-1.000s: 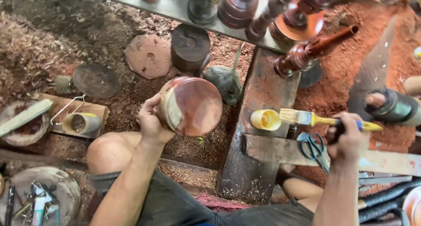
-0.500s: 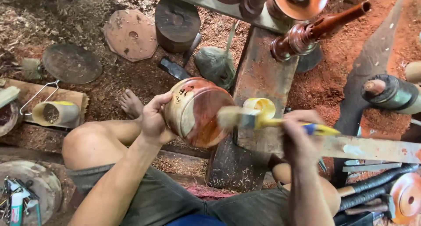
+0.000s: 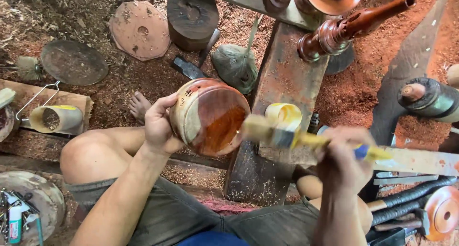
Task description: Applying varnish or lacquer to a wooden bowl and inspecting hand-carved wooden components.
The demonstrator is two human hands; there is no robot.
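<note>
Above my left knee, my left hand (image 3: 160,126) grips the round wooden bowl (image 3: 210,116) by its rim, tilted toward me. From three o'clock, my right hand (image 3: 342,157) is closed around a yellow-handled brush (image 3: 287,137), bristles touching the bowl's glossy face.

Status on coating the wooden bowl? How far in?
Done: part of the wooden bowl face is glossy orange-brown, so coating is on. In hand: left hand holds the bowl tilted; right hand puts the brush at its edge. Left: the pale patch looks dull. The far side is hidden.
</note>
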